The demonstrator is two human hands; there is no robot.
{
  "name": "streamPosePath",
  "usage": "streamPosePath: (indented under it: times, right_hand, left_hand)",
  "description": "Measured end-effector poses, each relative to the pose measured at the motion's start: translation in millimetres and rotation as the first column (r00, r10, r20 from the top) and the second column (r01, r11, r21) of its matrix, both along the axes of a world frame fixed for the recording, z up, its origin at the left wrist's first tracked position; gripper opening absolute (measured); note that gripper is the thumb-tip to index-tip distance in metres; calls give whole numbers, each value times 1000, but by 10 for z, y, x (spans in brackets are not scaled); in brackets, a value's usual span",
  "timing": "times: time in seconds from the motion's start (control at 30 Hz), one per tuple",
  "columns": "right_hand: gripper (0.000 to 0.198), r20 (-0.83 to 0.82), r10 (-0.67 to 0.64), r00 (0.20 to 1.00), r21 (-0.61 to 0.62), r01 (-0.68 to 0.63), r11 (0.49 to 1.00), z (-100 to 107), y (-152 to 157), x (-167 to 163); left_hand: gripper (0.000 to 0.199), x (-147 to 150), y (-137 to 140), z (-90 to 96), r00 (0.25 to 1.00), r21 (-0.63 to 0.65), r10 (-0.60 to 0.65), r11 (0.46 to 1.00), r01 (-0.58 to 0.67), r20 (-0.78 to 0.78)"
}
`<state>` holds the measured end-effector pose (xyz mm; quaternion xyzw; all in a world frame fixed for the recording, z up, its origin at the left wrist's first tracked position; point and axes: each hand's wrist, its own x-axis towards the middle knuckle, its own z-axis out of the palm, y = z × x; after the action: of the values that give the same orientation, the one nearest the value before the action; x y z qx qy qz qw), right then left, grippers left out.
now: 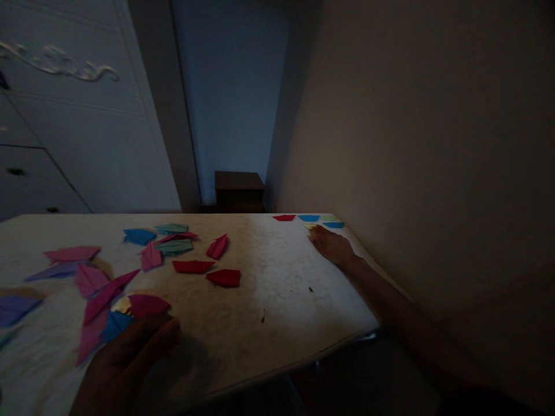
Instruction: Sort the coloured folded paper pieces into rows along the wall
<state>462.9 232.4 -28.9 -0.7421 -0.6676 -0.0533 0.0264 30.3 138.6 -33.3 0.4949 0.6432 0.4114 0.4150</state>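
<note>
At the far right of the table, my right hand [332, 245] reaches out with its fingers closed on a small yellow folded paper boat [309, 226]. Just beyond it lie a red paper boat [284, 218], a blue one [309, 218] and another blue one [333, 225] by the edge. My left hand [130, 358] is low at the near left, its fingers curled in; whatever they hold, if anything, is hidden. It is beside a blue paper boat [116, 325] and a dark pink one [150, 304]. Several pink, purple, teal and red boats are scattered on the left half.
The pale, stained table [269, 346] runs up to a wall [411, 144] on the right. A white cabinet [87, 127] with raised trim stands beyond its left side. Past the far edge is a low brown box-like stand [239, 181]. The room is dim.
</note>
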Motion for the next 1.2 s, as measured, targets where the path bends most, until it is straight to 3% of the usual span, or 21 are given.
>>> streamPosePath:
  times: [0.37, 0.53, 0.77, 0.9, 1.03, 1.2]
  right_hand:
    - [53, 46, -24, 999, -26, 26, 999, 9, 148, -10]
    - [51, -21, -28, 999, 45, 29, 999, -41, 137, -3]
    - [44, -170, -64, 983, 163, 93, 982, -54, 52, -21]
    - [39, -228, 10, 974, 239, 46, 970, -31, -16, -67]
    - [39, -298, 116, 947, 286, -27, 958, -14, -88, -198]
    - [37, -421, 338, 842, 275, -236, 932, -68, -189, -408]
  left_hand:
    - [53, -160, 111, -201, 999, 24, -28, 999, 29, -32]
    - [51, -79, 59, -96, 999, 29, -36, 999, 37, -25]
    - [40, 14, 31, 25, 997, 160, -63, 985, 70, -47]
    - [36, 53, 34, 69, 998, 229, -53, 972, 60, -36]
    - [34, 58, 58, 82, 991, 246, -132, 960, 132, -16]
    - [35, 75, 53, 94, 985, 277, -161, 951, 139, 60]
